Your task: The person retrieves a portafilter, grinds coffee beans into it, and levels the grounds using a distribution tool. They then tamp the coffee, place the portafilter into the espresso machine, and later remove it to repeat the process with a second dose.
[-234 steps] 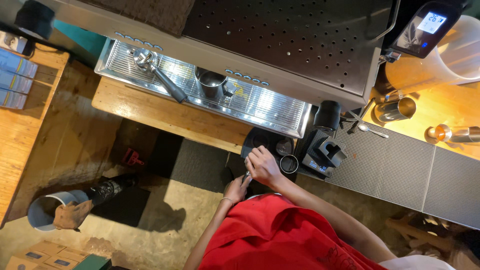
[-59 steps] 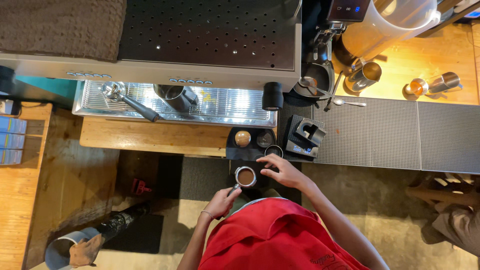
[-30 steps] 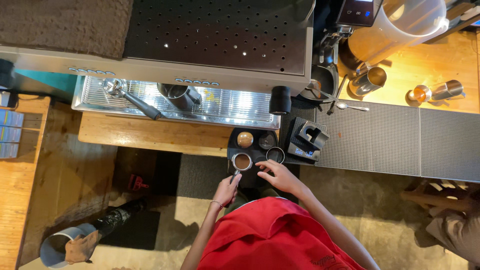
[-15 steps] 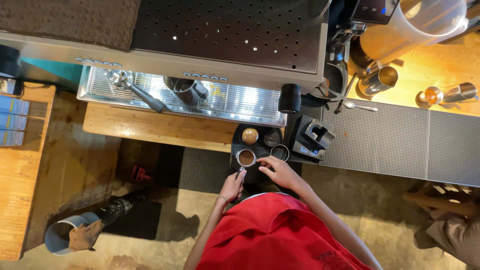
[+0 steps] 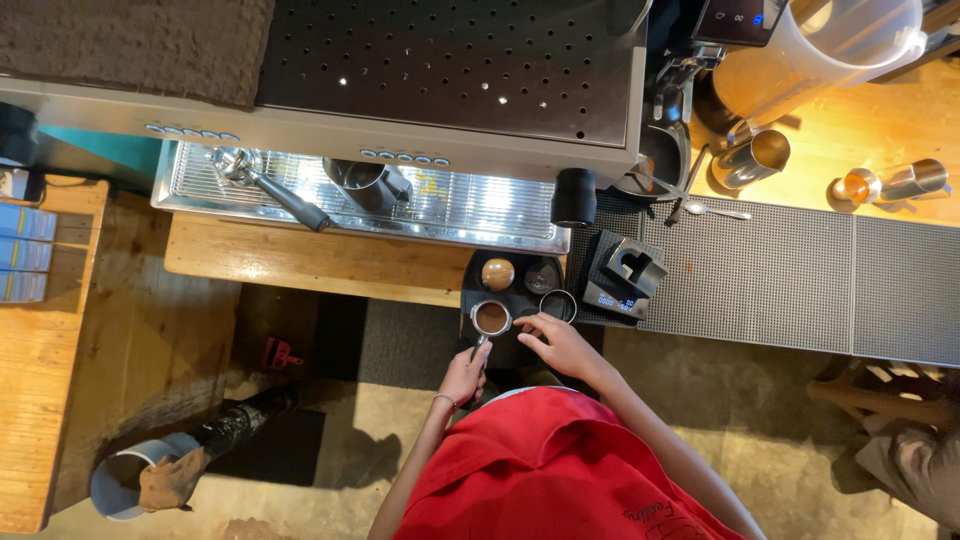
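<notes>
Two hands at the bench edge: left hand (image 5: 466, 374) grips the portafilter (image 5: 490, 320) by its handle, which runs near-to-far, basket full on the black mat (image 5: 478, 270). Right hand (image 5: 560, 345) lies open, fingertips just right of the basket.

Portafilter full of ground coffee, held over the black mat.

The portafilter (image 5: 491, 319) sits level with its round metal basket up, brown grounds filling it to near the rim. Its dark handle points back toward the person and is gripped by the left hand (image 5: 466, 374). The right hand (image 5: 560, 345) rests just beside the basket, fingers reaching toward its right edge. It lies on the black tamping mat (image 5: 515, 300), in front of a wooden-topped tamper (image 5: 498, 273) and next to a small metal ring (image 5: 558, 305).
</notes>
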